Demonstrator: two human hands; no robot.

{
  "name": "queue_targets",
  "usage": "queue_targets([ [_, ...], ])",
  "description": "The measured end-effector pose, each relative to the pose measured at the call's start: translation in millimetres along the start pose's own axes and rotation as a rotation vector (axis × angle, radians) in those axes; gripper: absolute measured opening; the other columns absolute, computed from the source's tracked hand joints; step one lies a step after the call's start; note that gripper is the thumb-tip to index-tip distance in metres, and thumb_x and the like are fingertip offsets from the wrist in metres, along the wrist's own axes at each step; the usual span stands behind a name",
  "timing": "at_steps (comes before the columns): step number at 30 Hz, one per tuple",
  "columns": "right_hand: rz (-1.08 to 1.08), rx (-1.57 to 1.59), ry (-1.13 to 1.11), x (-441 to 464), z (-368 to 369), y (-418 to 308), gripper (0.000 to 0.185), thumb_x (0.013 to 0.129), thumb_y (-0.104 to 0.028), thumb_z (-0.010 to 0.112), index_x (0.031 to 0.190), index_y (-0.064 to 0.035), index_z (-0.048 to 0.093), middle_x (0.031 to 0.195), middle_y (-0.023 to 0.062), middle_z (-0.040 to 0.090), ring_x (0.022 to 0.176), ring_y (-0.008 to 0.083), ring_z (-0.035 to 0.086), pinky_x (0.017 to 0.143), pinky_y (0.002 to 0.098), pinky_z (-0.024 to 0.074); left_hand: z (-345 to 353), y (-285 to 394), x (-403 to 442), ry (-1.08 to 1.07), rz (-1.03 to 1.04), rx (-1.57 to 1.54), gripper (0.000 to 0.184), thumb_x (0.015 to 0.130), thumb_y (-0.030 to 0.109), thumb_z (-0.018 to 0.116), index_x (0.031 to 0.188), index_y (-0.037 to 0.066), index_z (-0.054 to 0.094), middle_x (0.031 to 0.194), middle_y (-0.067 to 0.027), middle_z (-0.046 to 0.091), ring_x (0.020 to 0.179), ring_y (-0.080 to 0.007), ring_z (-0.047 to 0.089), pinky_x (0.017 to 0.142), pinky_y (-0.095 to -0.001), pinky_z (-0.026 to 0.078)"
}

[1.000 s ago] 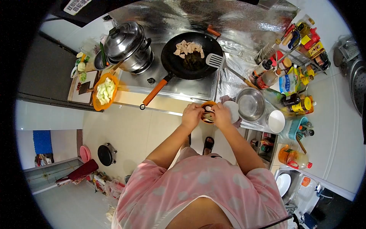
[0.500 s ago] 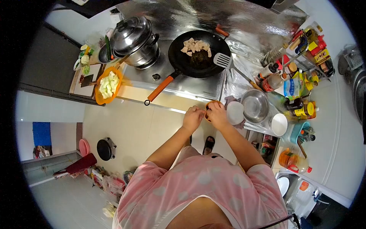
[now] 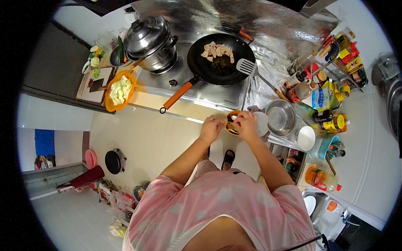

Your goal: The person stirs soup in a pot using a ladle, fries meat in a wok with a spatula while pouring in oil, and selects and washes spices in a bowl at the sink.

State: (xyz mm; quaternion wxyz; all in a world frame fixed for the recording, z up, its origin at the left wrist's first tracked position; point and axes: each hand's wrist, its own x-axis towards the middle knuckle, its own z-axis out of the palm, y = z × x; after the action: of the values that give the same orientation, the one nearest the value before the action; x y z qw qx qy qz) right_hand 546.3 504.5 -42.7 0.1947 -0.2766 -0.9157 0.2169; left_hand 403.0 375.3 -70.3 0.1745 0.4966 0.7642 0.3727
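Just off the counter's front edge is a small orange container [image 3: 231,130] with dark and pale contents. My left hand [image 3: 212,129] is at its left rim, thumb and fingers pinched together. From the right, my right hand [image 3: 247,124] reaches over the container with its fingertips closed together above the contents. A thin strip seems to run between the two sets of fingertips, too small to name. A round whitish lid [image 3: 262,124] lies beside my right hand, partly covered by it.
A black wok [image 3: 201,75] holding pale meat pieces sits on the stove, a slotted spatula [image 3: 247,66] resting across its rim. Left are a steel pot [image 3: 148,37] and an orange basket [image 3: 109,100] of cut vegetable. A steel bowl [image 3: 281,118], white bowl [image 3: 306,138] and bottles stand right.
My right hand has shifted slightly right and its fingers have drawn back, so more of the orange container and its contents shows. My left hand stays nearly in place.
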Motion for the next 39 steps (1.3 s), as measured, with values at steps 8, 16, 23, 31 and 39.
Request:
queue_targets([
  [8,0.259,0.209,-0.037,-4,-9,14,0.012,0.076,-0.018,0.068,0.078,-0.008,0.063,0.083,0.0078,0.064,0.076,0.0243,0.059,0.079,0.0367,0.0372,-2,14,9,-0.053,-0.132,-0.239,0.024,0.078,0.011,0.068,0.101,0.005,0.062,0.097,-0.0122,0.061,0.09,-0.027,0.059,0.076,-0.0362,0.049],
  [16,0.493,0.729,0.052,-13,-1,19,0.009,0.078,-0.008,0.064,0.084,-0.0027,0.059,0.078,0.01,0.065,0.075,0.0186,0.063,0.067,0.03,0.0477,-12,67,20,-0.014,0.211,-0.055,0.034,0.072,0.013,0.071,0.103,0.005,0.06,0.099,-0.014,0.061,0.092,-0.0328,0.058,0.081,-0.0393,0.047],
  [23,0.427,0.671,0.062,-21,-1,24,0.011,0.078,-0.008,0.064,0.084,-0.0021,0.058,0.075,0.0096,0.064,0.068,0.0167,0.061,0.062,0.03,0.0472,-10,66,17,-0.01,0.228,-0.01,0.03,0.078,0.01,0.063,0.108,0.007,0.062,0.096,-0.0132,0.062,0.087,-0.0324,0.059,0.076,-0.0373,0.049],
  [31,0.367,0.649,0.074,-20,-10,15,0.015,0.077,-0.007,0.066,0.089,-0.0013,0.061,0.077,0.0105,0.066,0.065,0.0169,0.062,0.061,0.0286,0.0475,-1,54,13,-0.076,-0.147,-0.357,0.023,0.085,0.007,0.058,0.107,0.003,0.062,0.086,-0.0106,0.066,0.07,-0.0154,0.061,0.066,-0.0264,0.049],
  [39,0.402,0.565,-0.187,-13,-33,2,0.017,0.076,-0.016,0.069,0.087,-0.0032,0.065,0.077,0.011,0.066,0.07,0.0193,0.063,0.063,0.0329,0.0474,0,59,12,-0.135,-0.156,-0.46,0.017,0.085,0.01,0.062,0.1,0.002,0.065,0.081,-0.0047,0.066,0.069,-0.0096,0.058,0.064,-0.0231,0.048],
])
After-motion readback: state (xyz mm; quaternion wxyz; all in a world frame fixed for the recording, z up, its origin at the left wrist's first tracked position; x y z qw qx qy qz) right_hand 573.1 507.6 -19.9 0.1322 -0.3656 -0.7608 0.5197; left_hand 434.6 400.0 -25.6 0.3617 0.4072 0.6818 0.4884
